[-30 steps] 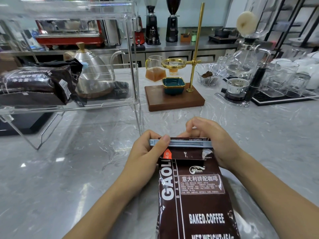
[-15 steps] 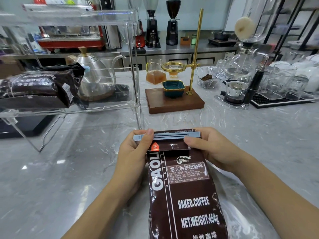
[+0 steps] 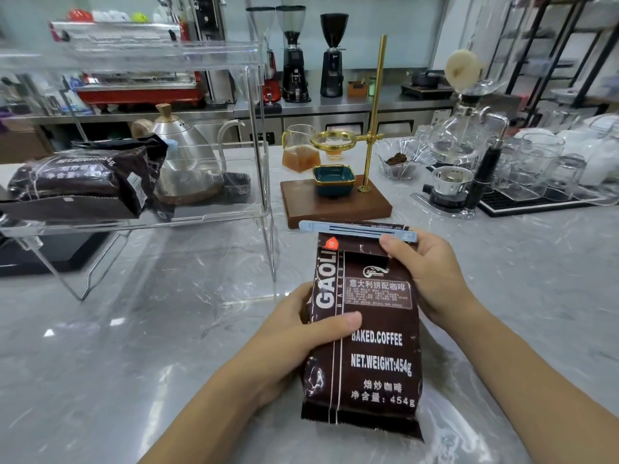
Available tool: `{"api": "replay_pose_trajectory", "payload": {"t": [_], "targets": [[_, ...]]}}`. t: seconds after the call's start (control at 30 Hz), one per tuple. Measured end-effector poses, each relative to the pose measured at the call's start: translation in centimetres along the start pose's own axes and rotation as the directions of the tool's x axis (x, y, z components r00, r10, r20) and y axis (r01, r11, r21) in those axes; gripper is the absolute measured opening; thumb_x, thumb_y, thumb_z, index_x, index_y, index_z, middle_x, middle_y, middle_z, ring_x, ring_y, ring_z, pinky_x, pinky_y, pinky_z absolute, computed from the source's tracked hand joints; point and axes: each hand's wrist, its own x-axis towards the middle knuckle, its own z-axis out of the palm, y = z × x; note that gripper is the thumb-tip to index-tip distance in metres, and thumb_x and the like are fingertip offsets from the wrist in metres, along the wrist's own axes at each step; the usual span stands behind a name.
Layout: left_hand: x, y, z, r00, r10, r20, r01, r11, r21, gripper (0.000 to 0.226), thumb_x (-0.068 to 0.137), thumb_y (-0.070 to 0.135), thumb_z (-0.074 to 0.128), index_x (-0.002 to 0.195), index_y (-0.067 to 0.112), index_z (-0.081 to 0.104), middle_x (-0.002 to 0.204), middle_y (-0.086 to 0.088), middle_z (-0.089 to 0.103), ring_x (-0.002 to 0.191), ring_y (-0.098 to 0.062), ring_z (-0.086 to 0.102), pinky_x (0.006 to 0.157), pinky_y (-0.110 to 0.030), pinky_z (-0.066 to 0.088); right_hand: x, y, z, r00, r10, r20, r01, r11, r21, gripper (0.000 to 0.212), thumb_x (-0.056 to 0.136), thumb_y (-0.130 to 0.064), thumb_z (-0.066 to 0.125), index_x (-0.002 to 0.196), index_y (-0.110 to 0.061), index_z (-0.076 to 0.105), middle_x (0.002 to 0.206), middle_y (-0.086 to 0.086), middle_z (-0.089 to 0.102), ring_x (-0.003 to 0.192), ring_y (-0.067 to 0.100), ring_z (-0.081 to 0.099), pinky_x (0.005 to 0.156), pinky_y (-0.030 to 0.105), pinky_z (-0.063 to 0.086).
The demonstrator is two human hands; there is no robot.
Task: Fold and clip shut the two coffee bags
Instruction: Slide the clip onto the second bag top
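Over the counter, both hands' fingers grip the clipped "GAOLI BAKED.COFFEE" bag.

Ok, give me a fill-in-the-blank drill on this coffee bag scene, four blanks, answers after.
1. The clip across the folded top of the held coffee bag is light ____.
2. The left hand grips the bag's ____ edge.
3. The right hand pinches the clip's ____ end.
4. The second coffee bag lies on the clear ____.

Answers: blue; left; right; shelf
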Motion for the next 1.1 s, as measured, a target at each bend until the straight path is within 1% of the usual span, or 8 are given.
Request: {"api": "replay_pose_trajectory", "payload": {"t": [0.23,0.4,0.53,0.63,0.73,0.9,1.0,1.1], "targets": [[0.2,-0.1,0.7,0.997,0.004,-0.082,-0.006,1.000,-0.025,0.059,0.079,0.017,0.082,0.131,0.012,0.055,0.119,-0.016,0.075,0.104,-0.036,0.074,0.082,-0.042,0.061,0.2,0.8,-0.1,0.999,-0.028,-0.016,0.027,0.999,-0.038,0.017,0.095,-0.015,0.064,0.107,-0.004,0.067,0.092,0.018,0.079,0.077,0.031,0.076,0.062,0.037,0.061],[-0.7,0.5,1.5,0.992,0.016,-0.126,-0.017,1.000,-0.007,0.058,0.079,0.016,0.080,0.131,0.008,0.054,0.118,-0.017,0.075,0.103,-0.036,0.074,0.086,-0.046,0.060,-1.2,0.7,0.7,0.998,0.002,-0.069,-0.006,0.998,-0.058,0.024,0.099,-0.033,0.058,0.101,-0.012,0.070,0.089,0.012,0.080,0.075,0.025,0.076,0.059,0.033,0.059],[-1.6,1.1,1.5,0.992,0.056,-0.115,-0.056,0.998,0.002,0.047,0.083,0.006,0.080,0.125,0.011,0.058,0.111,-0.014,0.078,0.093,-0.031,0.077,0.073,-0.037,0.062,-3.8,-0.3,1.2,0.997,0.041,-0.072,-0.044,0.999,-0.030,0.041,0.090,-0.051,0.062,0.103,-0.013,0.071,0.098,0.015,0.078,0.085,0.030,0.076,0.068,0.038,0.059],[-2.6,2.0,1.4,0.990,0.103,-0.093,-0.101,0.995,0.023,0.053,0.075,0.011,0.083,0.123,0.014,0.060,0.110,-0.013,0.078,0.092,-0.031,0.077,0.072,-0.035,0.062,-6.7,-1.2,1.5,0.996,0.072,-0.054,-0.074,0.997,-0.026,0.069,0.075,-0.064,0.070,0.113,-0.007,0.065,0.103,0.017,0.077,0.093,0.034,0.075,0.077,0.046,0.059],[-4.0,2.8,1.4,0.979,0.191,-0.069,-0.189,0.981,0.041,0.055,0.072,0.012,0.086,0.121,0.017,0.063,0.115,-0.016,0.076,0.098,-0.035,0.076,0.077,-0.039,0.062,-10.0,-2.1,1.4,0.992,0.108,0.067,-0.106,0.994,-0.025,0.076,0.074,-0.064,0.072,0.124,-0.009,0.059,0.115,0.017,0.073,0.104,0.037,0.071,0.087,0.053,0.055],[-7.0,4.0,0.5,0.931,0.341,-0.130,-0.342,0.940,0.014,0.052,0.064,0.019,0.090,0.112,0.025,0.072,0.112,-0.014,0.077,0.098,-0.036,0.076,0.077,-0.042,0.061,-14.2,-3.9,3.8,0.904,0.157,0.397,-0.117,0.985,-0.123,0.062,0.072,-0.049,0.084,0.127,-0.035,0.061,0.124,0.003,0.072,0.111,0.026,0.069,0.083,0.030,0.058],[-9.1,4.7,-1.0,0.911,0.372,-0.179,-0.377,0.926,0.004,0.047,0.060,0.019,0.089,0.104,0.027,0.075,0.105,-0.014,0.080,0.090,-0.035,0.078,0.069,-0.037,0.063,-14.9,-4.6,5.9,0.807,0.174,0.565,-0.131,0.985,-0.116,0.056,0.084,-0.028,0.080,0.133,-0.038,0.054,0.127,0.011,0.069,0.107,0.035,0.070,0.078,0.038,0.060],[-11.1,5.4,-2.9,0.906,0.353,-0.235,-0.365,0.931,-0.007,0.044,0.060,0.020,0.090,0.101,0.025,0.076,0.103,-0.017,0.079,0.087,-0.038,0.078,0.066,-0.039,0.063,-14.8,-4.8,8.1,0.770,0.234,0.593,-0.212,0.971,-0.107,0.068,0.082,-0.021,0.082,0.140,-0.032,0.048,0.125,0.020,0.068,0.101,0.044,0.069,0.077,0.043,0.058]]}}
